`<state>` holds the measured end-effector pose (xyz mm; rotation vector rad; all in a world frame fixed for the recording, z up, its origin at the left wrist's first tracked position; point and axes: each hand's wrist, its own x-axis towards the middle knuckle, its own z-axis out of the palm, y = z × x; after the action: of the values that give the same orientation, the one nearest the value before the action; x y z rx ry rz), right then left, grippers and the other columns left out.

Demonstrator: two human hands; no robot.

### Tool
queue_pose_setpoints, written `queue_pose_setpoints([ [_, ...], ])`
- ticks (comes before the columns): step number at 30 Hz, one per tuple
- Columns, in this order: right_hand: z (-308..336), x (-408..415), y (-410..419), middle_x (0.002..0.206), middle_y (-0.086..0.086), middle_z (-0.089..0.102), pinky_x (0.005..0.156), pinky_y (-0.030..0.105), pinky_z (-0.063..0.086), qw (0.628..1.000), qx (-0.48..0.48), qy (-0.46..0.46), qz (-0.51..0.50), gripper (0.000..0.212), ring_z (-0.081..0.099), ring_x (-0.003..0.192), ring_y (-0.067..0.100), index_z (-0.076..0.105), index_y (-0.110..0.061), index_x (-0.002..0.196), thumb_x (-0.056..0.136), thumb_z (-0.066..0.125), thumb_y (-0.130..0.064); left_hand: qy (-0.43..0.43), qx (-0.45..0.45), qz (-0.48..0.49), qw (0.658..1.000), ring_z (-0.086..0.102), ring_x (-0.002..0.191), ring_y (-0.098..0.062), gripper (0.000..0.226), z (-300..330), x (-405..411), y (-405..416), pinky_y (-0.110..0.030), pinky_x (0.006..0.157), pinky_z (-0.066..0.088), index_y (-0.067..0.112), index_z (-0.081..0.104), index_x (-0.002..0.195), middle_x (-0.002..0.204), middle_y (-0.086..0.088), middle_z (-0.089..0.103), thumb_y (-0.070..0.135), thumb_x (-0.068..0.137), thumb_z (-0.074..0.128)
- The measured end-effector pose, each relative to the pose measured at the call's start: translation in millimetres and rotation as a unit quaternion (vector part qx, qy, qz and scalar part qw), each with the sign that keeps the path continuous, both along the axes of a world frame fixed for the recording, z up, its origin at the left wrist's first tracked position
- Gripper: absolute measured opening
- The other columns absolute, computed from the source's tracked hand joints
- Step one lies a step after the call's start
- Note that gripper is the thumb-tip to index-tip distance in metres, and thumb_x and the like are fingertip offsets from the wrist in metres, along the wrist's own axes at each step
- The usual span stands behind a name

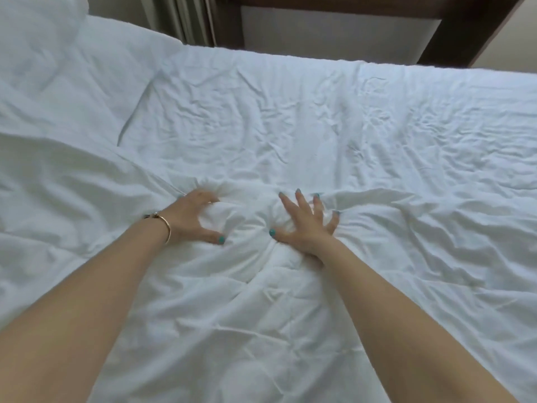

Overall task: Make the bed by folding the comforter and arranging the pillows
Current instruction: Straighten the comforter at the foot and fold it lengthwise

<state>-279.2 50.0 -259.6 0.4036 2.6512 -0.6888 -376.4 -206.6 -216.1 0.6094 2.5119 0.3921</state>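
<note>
- I am leaning over the bed with both hands sunk into the white comforter [290,301], which is lying spread and wrinkled across most of the bed.
- My left hand [194,216] is gripping a bunch of comforter, fingers curled into the cloth and thumb hooked under the bunch.
- My right hand [308,221] is lying just right of the left hand, fingers spread and pressing down on the same puffed mound; I am judging it as pressing rather than gripping.
- I am judging the task as early: the comforter is showing no clean fold, only a gathered ridge between my hands.
- Far left of the comforter, a pillow [37,45] is sitting at the head end, blurred and cut off by the frame, so I cannot tell how it is lying or whether there are more.
- Beyond the comforter, the dark wooden frame [453,33] and a curtain [186,16] are showing.
- The near bed edge is hidden under my arms.
</note>
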Motion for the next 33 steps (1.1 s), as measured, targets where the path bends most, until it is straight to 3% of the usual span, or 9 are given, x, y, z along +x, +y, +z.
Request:
queue_pose_setpoints([
  [5, -33, -5, -2, 0.156, -0.027, 0.011, 0.107, 0.056, -0.02, 0.991, -0.043, 0.097, -0.086, 0.066, -0.011, 0.146, 0.008, 0.033, -0.06, 0.118, 0.064, 0.071, -0.063, 0.107, -0.007, 0.008, 0.994, 0.032, 0.133, -0.022, 0.072, -39, 9, 7, -0.04, 0.116, 0.009, 0.016, 0.059, 0.121, 0.143, -0.003, 0.035, 0.053, 0.064, 0.083],
  [7, -21, -2, -7, 0.152, -0.021, 0.026, 0.11, 0.055, -0.011, 0.988, -0.001, 0.119, -0.099, 0.058, 0.003, 0.146, 0.014, 0.046, -0.044, 0.116, 0.068, 0.074, -0.055, 0.176, -0.036, 0.011, 0.984, 0.044, 0.123, -0.026, 0.052, -28, 4, 16, -0.044, 0.115, 0.01, 0.013, 0.067, 0.106, 0.129, -0.007, 0.05, 0.053, 0.074, 0.075],
  [10, 0, 2, -16, 0.136, -0.004, 0.047, 0.109, 0.057, 0.016, 0.947, 0.044, 0.282, -0.144, 0.031, 0.031, 0.131, 0.025, 0.059, -0.023, 0.101, 0.075, 0.074, -0.03, 0.319, 0.062, 0.039, 0.945, 0.055, 0.104, -0.04, 0.032, 15, -30, 13, -0.056, 0.112, 0.02, 0.001, 0.069, 0.082, 0.094, -0.019, 0.062, 0.033, 0.081, 0.074],
  [12, 10, 0, -23, 0.143, 0.001, 0.038, 0.11, 0.06, 0.016, 0.923, 0.051, 0.332, -0.186, 0.033, 0.027, 0.13, 0.021, 0.05, -0.024, 0.102, 0.078, 0.072, -0.031, 0.381, 0.057, -0.002, 0.923, 0.052, 0.109, -0.042, 0.033, 26, -52, 8, -0.057, 0.113, 0.018, -0.001, 0.071, 0.085, 0.098, -0.019, 0.064, 0.031, 0.079, 0.076],
  [15, -3, -1, -28, 0.159, 0.004, 0.001, 0.111, 0.064, 0.002, 0.954, 0.172, 0.195, -0.151, 0.059, 0.002, 0.146, 0.03, 0.022, -0.036, 0.132, 0.087, 0.049, -0.062, 0.336, -0.048, 0.041, 0.94, 0.044, 0.121, -0.035, 0.06, -3, -40, 9, -0.053, 0.117, 0.004, 0.0, 0.065, 0.108, 0.117, -0.016, 0.057, 0.053, 0.081, 0.066],
  [19, -32, 0, -27, 0.16, 0.001, 0.017, 0.109, 0.068, -0.004, 0.956, 0.227, 0.163, -0.09, 0.045, 0.004, 0.147, 0.038, 0.024, -0.055, 0.138, 0.094, 0.019, -0.064, 0.327, -0.055, 0.114, 0.937, 0.044, 0.117, -0.034, 0.07, -64, -27, 7, -0.063, 0.113, 0.009, 0.0, 0.055, 0.102, 0.112, -0.017, 0.052, 0.065, 0.09, 0.032],
  [27, -49, -17, -20, 0.163, -0.011, -0.004, 0.103, 0.054, -0.029, 0.978, 0.16, 0.086, -0.101, 0.056, -0.017, 0.148, 0.025, -0.003, -0.068, 0.138, 0.084, 0.004, -0.079, 0.309, -0.081, 0.081, 0.944, 0.038, 0.122, -0.031, 0.072, -85, -56, 9, -0.062, 0.111, 0.014, 0.006, 0.051, 0.103, 0.111, -0.016, 0.047, 0.07, 0.087, 0.021],
  [31, -45, -27, -3, 0.16, -0.019, -0.012, 0.094, 0.047, -0.038, 0.994, 0.07, 0.012, -0.085, 0.057, -0.025, 0.145, 0.018, -0.001, -0.073, 0.134, 0.078, 0.008, -0.083, 0.263, -0.247, 0.06, 0.931, 0.016, 0.142, -0.034, 0.072, -52, -50, 27, -0.06, 0.115, -0.003, 0.012, 0.043, 0.128, 0.136, -0.011, 0.041, 0.064, 0.093, 0.006],
  [33, -34, -33, 4, 0.16, -0.02, -0.012, 0.1, 0.052, -0.032, 0.996, 0.028, -0.039, -0.078, 0.057, -0.025, 0.145, 0.017, 0.004, -0.073, 0.135, 0.08, 0.017, -0.081, 0.275, -0.214, 0.107, 0.931, 0.004, 0.146, -0.035, 0.056, -30, -29, 45, -0.058, 0.116, -0.002, 0.015, 0.033, 0.141, 0.151, -0.008, 0.027, 0.048, 0.1, 0.016],
])
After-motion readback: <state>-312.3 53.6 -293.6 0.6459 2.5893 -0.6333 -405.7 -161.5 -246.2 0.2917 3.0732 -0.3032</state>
